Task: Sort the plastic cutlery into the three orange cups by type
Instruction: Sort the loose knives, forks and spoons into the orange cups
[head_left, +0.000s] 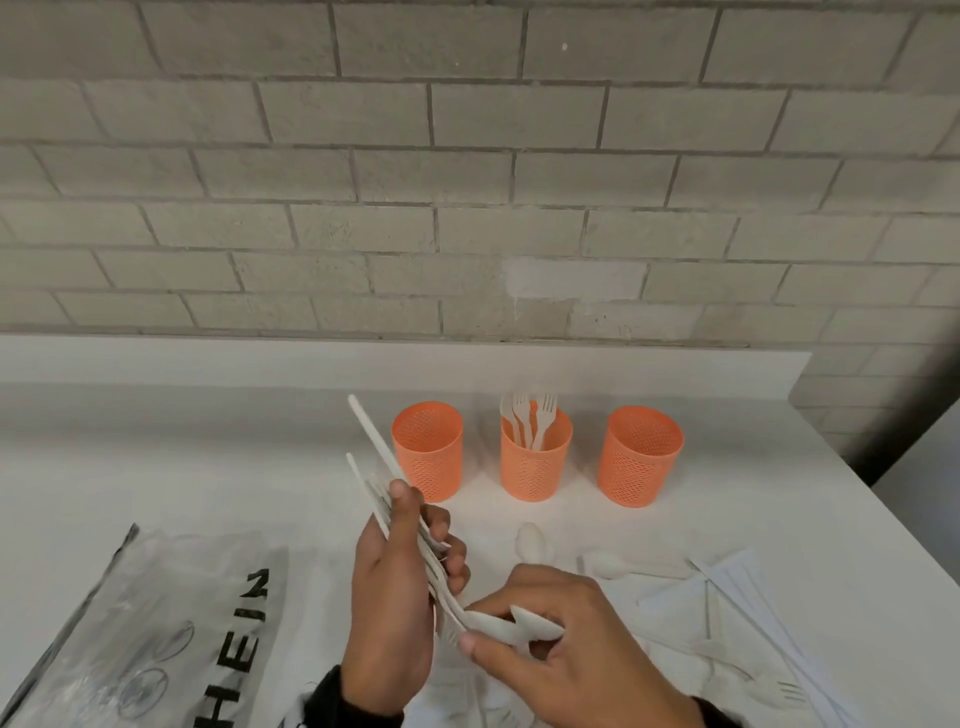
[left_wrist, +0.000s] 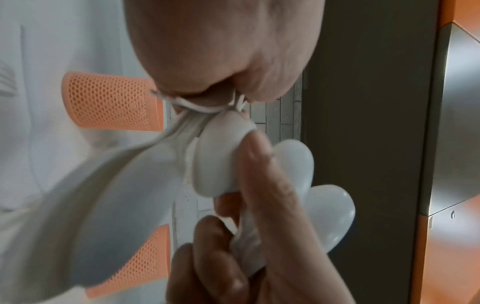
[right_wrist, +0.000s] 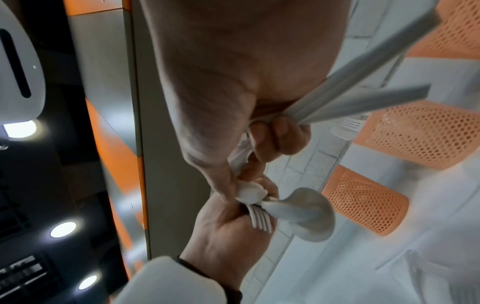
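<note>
Three orange mesh cups stand in a row on the white table: the left cup (head_left: 427, 449) and right cup (head_left: 640, 457) show nothing inside, while the middle cup (head_left: 535, 460) holds several white forks (head_left: 537, 415). My left hand (head_left: 423, 519) grips a bundle of white plastic cutlery (head_left: 371, 441), handles pointing up and left. My right hand (head_left: 483, 623) pinches the spoon bowls (head_left: 519, 626) at the bundle's lower end. The wrist views show spoon bowls (left_wrist: 221, 156) and fork tines (right_wrist: 259, 220) in that bundle.
Loose spoons (head_left: 530, 540) and a fork (head_left: 782, 691) lie on white wrappers (head_left: 737, 592) at the front right. A clear plastic bag (head_left: 156, 623) with black letters lies front left. The table's right edge (head_left: 857, 493) runs diagonally; a brick wall stands behind.
</note>
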